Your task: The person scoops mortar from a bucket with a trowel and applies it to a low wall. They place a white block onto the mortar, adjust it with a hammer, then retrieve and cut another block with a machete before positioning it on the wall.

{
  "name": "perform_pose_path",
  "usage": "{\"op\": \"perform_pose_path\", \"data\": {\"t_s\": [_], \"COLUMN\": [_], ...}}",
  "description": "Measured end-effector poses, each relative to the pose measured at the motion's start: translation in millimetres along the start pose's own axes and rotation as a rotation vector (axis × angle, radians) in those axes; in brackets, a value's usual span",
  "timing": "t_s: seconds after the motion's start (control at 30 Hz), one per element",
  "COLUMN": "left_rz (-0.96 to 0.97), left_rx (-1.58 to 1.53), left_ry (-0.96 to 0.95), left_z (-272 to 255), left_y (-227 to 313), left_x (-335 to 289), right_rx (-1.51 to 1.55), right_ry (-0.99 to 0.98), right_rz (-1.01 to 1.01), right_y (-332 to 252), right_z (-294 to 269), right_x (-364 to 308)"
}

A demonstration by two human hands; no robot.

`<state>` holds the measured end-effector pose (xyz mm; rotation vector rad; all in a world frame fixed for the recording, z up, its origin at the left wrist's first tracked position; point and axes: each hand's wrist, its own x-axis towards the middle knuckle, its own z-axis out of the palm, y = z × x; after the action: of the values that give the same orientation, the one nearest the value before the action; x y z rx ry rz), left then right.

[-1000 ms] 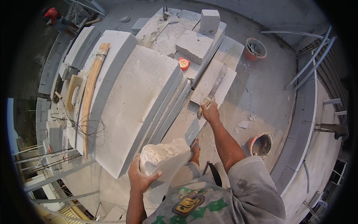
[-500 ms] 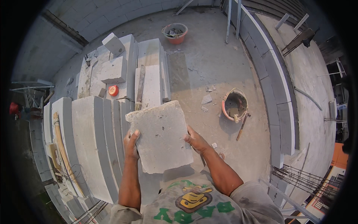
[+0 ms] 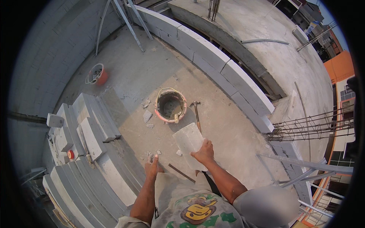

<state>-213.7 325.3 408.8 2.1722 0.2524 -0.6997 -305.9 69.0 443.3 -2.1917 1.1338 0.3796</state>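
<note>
A pale grey lightweight concrete block [image 3: 187,141] hangs in front of me, tilted. My right hand [image 3: 204,152] grips its right edge, thumb on the near face. My left hand [image 3: 151,165] is off the block, to its left, with the thumb raised and nothing held. Just beyond the block, a hammer [image 3: 197,117] lies on the floor. Left of the hammer is a mortar-stained bucket [image 3: 157,108] with a handle and grey material inside; a tool handle rests at its near rim.
Stacked concrete blocks [image 3: 81,178] fill the left side, with a red tape measure [image 3: 70,154] and a saw [image 3: 84,142] on them. A low block wall [image 3: 228,81] curves along the right, near protruding rebar [image 3: 304,129]. Another bucket [image 3: 101,78] stands farther back amid rubble.
Both hands held the block before; now my left hand has let go and the right holds it alone. The block has shifted right, and my view has swung right toward the wall.
</note>
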Motion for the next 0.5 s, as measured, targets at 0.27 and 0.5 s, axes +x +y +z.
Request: {"op": "perform_pose_path", "data": {"t_s": [0.27,0.5], "left_rz": [-0.185,-0.179], "left_rx": [-0.063,0.160], "left_ry": [0.038,0.153], "left_z": [102,119], "left_y": [-30,-70], "left_x": [65,257], "right_rx": [-0.299,-0.430], "right_ry": [0.093,0.146], "right_rz": [0.235,0.181], "right_y": [186,265], "right_z": [-8,34], "right_x": [154,308]}}
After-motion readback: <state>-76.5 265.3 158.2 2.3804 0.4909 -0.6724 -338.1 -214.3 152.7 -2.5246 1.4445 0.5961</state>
